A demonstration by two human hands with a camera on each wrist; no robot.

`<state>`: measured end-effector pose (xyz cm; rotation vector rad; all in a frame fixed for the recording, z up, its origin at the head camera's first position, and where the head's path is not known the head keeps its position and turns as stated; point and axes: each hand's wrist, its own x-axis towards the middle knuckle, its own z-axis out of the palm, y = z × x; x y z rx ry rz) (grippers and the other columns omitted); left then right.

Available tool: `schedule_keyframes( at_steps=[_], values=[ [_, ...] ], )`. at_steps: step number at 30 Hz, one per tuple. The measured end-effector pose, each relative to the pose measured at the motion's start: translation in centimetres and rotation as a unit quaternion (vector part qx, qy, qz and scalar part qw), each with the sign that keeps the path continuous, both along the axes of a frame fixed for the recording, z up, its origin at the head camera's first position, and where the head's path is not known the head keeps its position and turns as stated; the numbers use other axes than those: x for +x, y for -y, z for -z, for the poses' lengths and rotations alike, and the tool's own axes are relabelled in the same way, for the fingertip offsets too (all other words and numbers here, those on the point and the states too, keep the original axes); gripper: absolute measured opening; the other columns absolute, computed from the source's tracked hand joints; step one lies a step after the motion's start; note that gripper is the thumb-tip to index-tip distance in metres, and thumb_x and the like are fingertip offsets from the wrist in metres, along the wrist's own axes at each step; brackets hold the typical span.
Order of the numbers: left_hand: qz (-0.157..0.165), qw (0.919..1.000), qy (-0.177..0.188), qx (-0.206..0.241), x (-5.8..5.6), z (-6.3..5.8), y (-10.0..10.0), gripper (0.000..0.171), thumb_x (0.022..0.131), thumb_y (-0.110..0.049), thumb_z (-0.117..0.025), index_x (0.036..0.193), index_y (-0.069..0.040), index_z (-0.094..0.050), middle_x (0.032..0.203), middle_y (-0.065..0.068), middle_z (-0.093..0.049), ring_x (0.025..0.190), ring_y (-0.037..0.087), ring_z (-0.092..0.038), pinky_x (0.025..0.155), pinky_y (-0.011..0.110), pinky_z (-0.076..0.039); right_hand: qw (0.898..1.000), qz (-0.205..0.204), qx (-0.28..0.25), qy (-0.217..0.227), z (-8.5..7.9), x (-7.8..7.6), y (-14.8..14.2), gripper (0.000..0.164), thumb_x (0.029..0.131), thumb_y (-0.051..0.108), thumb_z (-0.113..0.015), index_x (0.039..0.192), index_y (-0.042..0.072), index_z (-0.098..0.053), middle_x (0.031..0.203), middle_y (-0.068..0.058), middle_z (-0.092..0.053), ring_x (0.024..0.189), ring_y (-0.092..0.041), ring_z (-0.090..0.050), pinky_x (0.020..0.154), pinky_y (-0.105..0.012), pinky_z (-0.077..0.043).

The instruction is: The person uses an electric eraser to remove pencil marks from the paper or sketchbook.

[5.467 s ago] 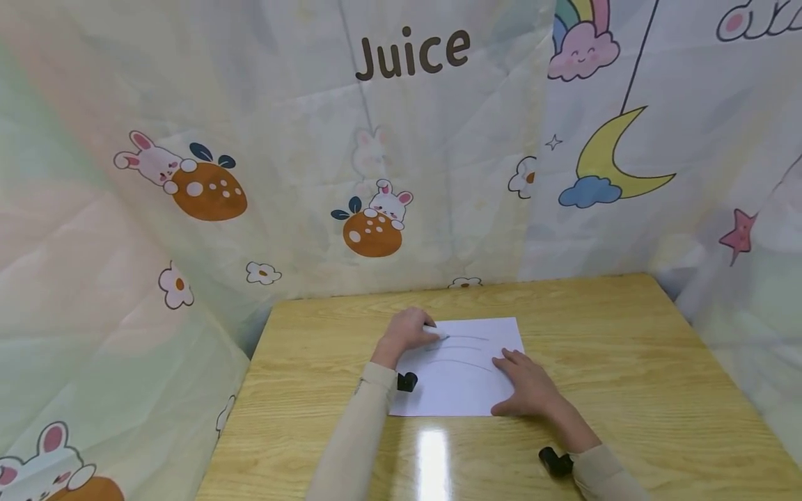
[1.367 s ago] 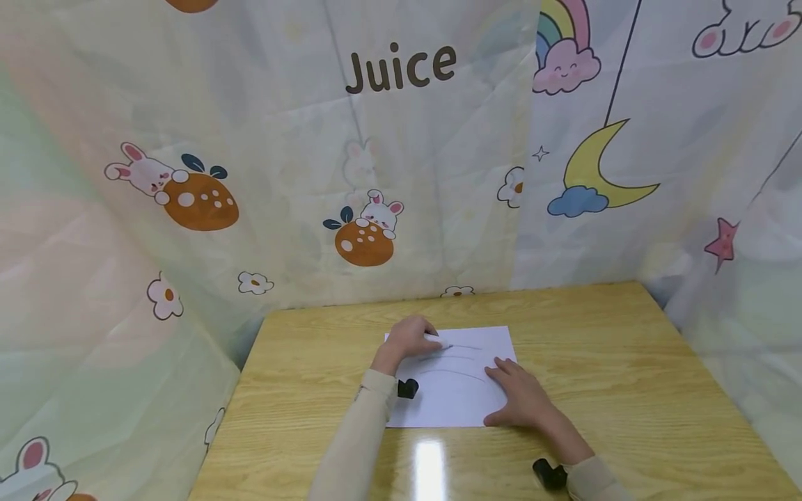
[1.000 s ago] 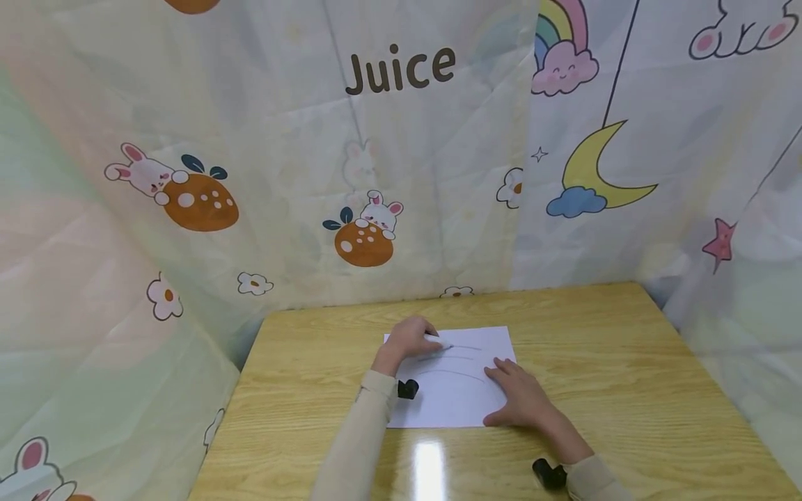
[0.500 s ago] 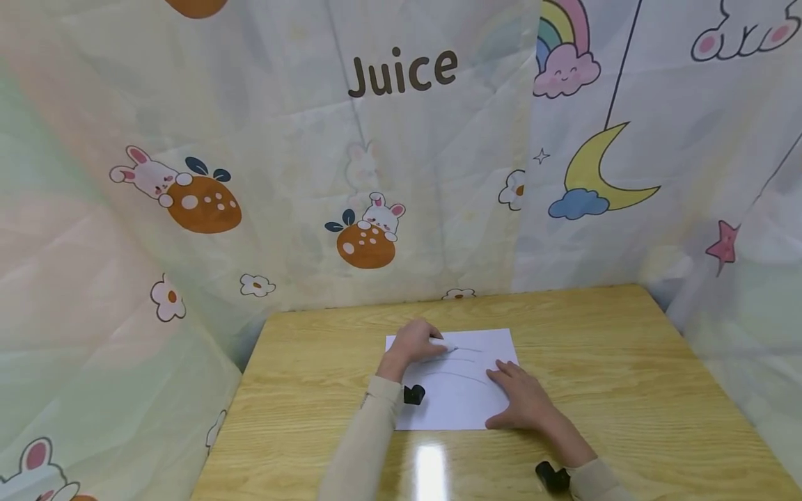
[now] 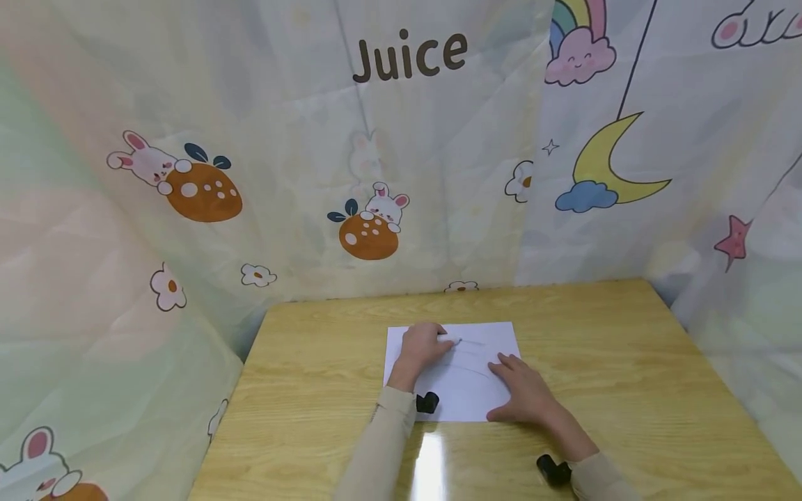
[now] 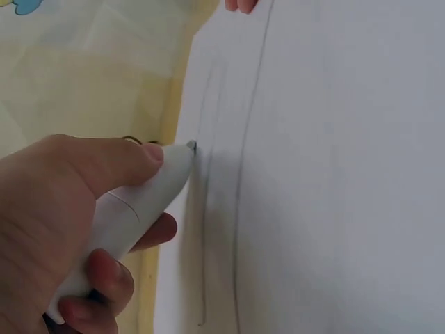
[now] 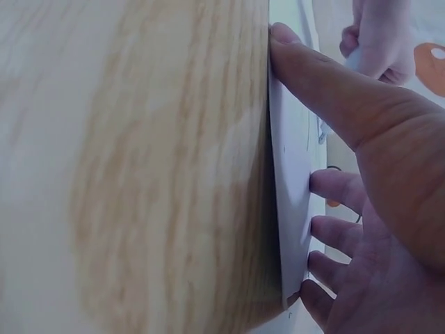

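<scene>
My left hand (image 5: 421, 348) grips a thick white electric eraser (image 6: 146, 198), thumb along its top and fingers curled beneath. Its small grey tip meets the paper at the far pencil line (image 6: 205, 101). Behind the tip, no trace of that line shows in the left wrist view. Two longer, slightly curved lines run nearer to me on the white sheet of paper (image 5: 460, 396). At the sheet's right edge my right hand (image 5: 528, 391) lies with fingers spread on it, the thumb at the near edge. In the right wrist view, that edge lifts slightly off the wood.
The sheet lies on a wooden table (image 5: 626, 362). A printed fabric curtain (image 5: 282, 153) hangs along the back and sides. Black wrist cameras jut from both sleeves, one (image 5: 428, 402) over the paper, the other (image 5: 554, 471) over the table's near right.
My left hand has slid right along the far line, and the part of that line in view is shorter than before. The right hand stays on the paper while the head view shifts slightly.
</scene>
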<state>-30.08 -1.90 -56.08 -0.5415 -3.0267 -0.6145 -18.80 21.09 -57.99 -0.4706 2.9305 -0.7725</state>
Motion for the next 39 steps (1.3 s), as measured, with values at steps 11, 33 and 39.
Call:
schedule_keyframes(
  at_steps=[11,33,39],
  values=[
    [-0.017,0.9998,0.008,-0.001,0.6,-0.5,0.1,0.029,0.083,-0.04,-0.074,0.098,-0.016,-0.079,0.089,-0.002,-0.072,0.065,0.01,-0.058,0.056,0.029,-0.046,1.0,-0.005,0.0,-0.001,-0.4,-0.1,0.2,0.097,0.059,0.053,-0.088,0.135,0.002,-0.055,0.146,-0.025,-0.039,0.134,-0.048,-0.03,0.101,-0.065,-0.027],
    [0.02,0.9996,0.009,-0.015,-0.1,-1.0,-0.4,0.027,0.085,-0.041,-0.071,0.101,-0.02,-0.078,0.093,-0.007,-0.072,0.075,0.01,-0.062,0.06,0.03,-0.049,1.0,-0.004,0.007,-0.001,-1.1,-0.1,-0.1,0.096,0.06,0.051,-0.088,0.134,0.001,-0.055,0.144,-0.026,-0.04,0.133,-0.049,-0.031,0.101,-0.065,-0.027],
    [0.005,0.9993,0.014,-0.035,-0.2,-0.9,0.0,0.027,0.084,-0.043,-0.071,0.099,-0.021,-0.079,0.095,-0.008,-0.071,0.078,0.009,-0.063,0.062,0.029,-0.05,1.0,-0.002,0.008,0.008,-0.8,0.0,0.0,0.098,0.06,0.054,-0.087,0.136,0.003,-0.054,0.146,-0.024,-0.039,0.135,-0.047,-0.029,0.102,-0.065,-0.027]
  ],
)
